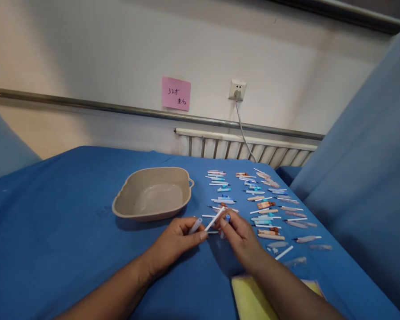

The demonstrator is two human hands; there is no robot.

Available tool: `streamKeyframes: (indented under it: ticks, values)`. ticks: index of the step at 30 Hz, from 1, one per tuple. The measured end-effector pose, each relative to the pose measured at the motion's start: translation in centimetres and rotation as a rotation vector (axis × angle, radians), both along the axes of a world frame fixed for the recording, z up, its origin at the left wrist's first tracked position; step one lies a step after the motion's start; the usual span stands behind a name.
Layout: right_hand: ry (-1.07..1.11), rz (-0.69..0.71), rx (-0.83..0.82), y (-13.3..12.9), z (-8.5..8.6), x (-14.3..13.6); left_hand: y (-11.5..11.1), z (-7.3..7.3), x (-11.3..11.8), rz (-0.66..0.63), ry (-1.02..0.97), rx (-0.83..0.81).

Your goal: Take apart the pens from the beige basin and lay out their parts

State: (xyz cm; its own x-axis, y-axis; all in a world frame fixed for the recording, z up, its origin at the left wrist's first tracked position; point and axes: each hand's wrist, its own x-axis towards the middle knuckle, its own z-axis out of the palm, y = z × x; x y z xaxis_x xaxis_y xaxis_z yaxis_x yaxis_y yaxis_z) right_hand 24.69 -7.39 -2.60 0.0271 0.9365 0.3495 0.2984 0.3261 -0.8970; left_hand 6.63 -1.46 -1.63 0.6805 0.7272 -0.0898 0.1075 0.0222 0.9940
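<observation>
My left hand is closed around a pale lavender pen barrel. A thin white stick, like a pen refill, slants up from its thumb toward my right fingers. My right hand pinches a blue-violet pen piece between thumb and fingers; whether it is a cap or a barrel I cannot tell. Both hands hover over the blue cloth, close together. Just beyond them, more pen parts and white sticks lie in a column.
A beige plastic basin stands left of the pen parts. Further columns of pens, sticks and clear wrappers spread to the right. Something yellow lies under my right forearm. A blue curtain hangs at right; a socket holds a plugged cord.
</observation>
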Motion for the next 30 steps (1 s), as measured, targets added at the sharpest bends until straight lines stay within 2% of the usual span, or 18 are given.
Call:
streamKeyframes:
  ticks: [3,7,11,14,17,19,24,30]
  values:
    - [0.299,0.067,-0.150,0.5,-0.8,0.1,0.0,0.0,0.0,-0.010,0.020,0.010]
    - [0.534,0.077,-0.142,0.4,-1.0,0.1,-0.2,0.0,0.2,-0.012,0.062,0.026]
    - [0.551,0.020,-0.189,-0.1,-0.2,-0.3,-0.6,0.2,0.5,-0.023,0.075,0.042]
    - [0.595,-0.050,-0.210,-0.1,0.3,-0.2,-0.8,0.2,0.6,-0.057,0.033,-0.035]
    - [0.731,-0.149,-0.132,0.1,0.8,0.6,-0.8,-0.1,0.5,-0.071,-0.041,-0.164]
    - [0.790,-0.208,-0.058,0.2,1.2,1.2,-0.7,-0.4,0.4,-0.086,-0.048,-0.190]
    - [0.768,-0.264,0.007,0.1,1.5,2.0,-1.0,-0.4,0.5,-0.139,0.051,-0.098]
    - [0.726,-0.280,0.028,-0.1,1.0,1.9,-1.2,0.2,0.5,-0.124,0.087,-0.006]
